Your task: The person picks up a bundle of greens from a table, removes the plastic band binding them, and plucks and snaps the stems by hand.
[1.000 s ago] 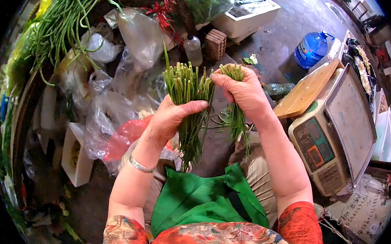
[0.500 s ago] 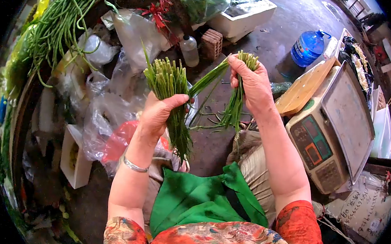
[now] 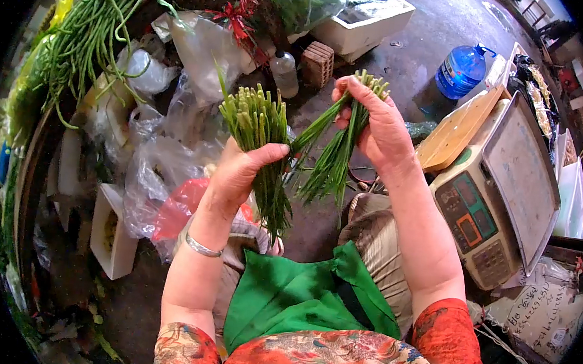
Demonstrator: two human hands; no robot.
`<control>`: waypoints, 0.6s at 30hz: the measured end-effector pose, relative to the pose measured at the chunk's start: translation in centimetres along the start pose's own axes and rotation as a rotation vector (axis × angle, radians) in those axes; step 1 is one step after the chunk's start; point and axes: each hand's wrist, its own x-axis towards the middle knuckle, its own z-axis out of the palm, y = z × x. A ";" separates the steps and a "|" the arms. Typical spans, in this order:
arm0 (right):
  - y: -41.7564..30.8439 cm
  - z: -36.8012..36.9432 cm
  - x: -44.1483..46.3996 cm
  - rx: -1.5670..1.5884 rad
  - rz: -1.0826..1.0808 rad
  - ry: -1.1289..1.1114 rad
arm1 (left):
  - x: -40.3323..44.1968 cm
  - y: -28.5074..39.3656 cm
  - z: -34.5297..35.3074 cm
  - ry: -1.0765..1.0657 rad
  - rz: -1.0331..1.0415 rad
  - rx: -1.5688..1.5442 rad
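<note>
My left hand (image 3: 238, 171) is wrapped round a thick bunch of green stems (image 3: 258, 122), cut ends up and leafy ends hanging down. To its right, my right hand (image 3: 377, 124) pinches a thinner bunch of the same greens (image 3: 333, 164) near its cut ends. Some strands of the thinner bunch slant down toward my left hand; whether its fingers hold them is hidden. Both bunches are above the green cloth (image 3: 303, 298) on my lap.
A scale (image 3: 469, 208) and a wooden board (image 3: 461, 129) stand at the right, with a blue water bottle (image 3: 461, 71) behind. Plastic bags (image 3: 161, 166) and long beans (image 3: 95, 40) are at the left. A brick (image 3: 316, 64) and a white foam box (image 3: 363, 31) lie ahead.
Both hands have moved apart, my left leftward and my right slightly up. My right hand's bunch looks fuller, with strands drawn over from the left bunch.
</note>
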 end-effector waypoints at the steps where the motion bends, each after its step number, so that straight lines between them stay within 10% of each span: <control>1: 0.0 -0.4 0.1 -0.003 -0.013 0.023 | 0.0 -0.1 -0.1 0.029 0.025 -0.006; 18: -1.3 -2.5 0.9 0.133 -0.164 0.150 | 0.1 0.8 -2.7 0.198 0.082 -0.003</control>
